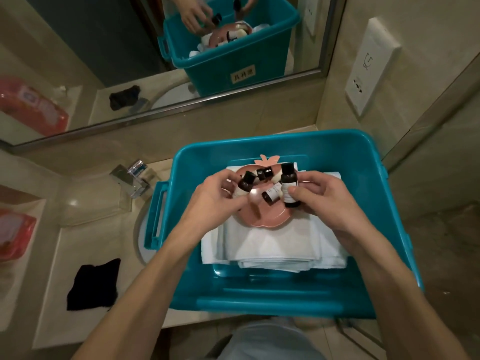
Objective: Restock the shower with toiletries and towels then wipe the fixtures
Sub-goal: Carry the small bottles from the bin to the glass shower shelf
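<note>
Left hand (218, 196) tight round tilted bottle (245, 181), right hand (327, 198) round upright bottle (289, 184), both over pink dish (262, 216)

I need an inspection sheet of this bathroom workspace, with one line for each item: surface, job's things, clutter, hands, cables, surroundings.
Surface: beige counter; the teal bin stands on it, partly over the sink.
Job's things: folded white towels in the bin; pink plate on them; two dark bottles lying on the plate.
Clutter: black cloth on the counter; red pack at the far left.
Grippers: left hand pinches a small bottle; right hand holds a taller bottle upright.
Cables: nothing seen.
Surroundings: mirror, faucet, white wall socket panel.
</note>
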`<state>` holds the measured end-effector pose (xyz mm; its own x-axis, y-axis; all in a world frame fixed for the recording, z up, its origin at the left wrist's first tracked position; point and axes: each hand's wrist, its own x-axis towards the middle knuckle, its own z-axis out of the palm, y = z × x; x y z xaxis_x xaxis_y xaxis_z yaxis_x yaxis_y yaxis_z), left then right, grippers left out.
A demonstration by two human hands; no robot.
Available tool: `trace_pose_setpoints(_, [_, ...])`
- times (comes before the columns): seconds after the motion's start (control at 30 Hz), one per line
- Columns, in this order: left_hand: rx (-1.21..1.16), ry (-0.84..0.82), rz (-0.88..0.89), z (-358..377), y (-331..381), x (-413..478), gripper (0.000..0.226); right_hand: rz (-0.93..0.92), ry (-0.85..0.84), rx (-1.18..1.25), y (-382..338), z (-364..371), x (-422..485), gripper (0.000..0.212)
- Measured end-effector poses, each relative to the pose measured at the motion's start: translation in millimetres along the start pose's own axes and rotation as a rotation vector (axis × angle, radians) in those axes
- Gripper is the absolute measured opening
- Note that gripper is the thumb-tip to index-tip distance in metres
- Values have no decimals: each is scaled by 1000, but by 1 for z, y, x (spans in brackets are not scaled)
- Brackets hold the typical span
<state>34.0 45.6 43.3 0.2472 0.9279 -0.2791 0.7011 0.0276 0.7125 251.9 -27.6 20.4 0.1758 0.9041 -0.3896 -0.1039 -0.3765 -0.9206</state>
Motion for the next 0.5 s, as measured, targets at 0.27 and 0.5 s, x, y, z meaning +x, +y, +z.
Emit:
trace_pose_setpoints(0.27, [-633,-15,-14,-47,-15,-9,26,-68,38,269,-15,30,-29,39])
trace_pose_setpoints(0.5, [-743,-217,70,-86,-26,-31,29,-79,182,359,-20,85,-72,32])
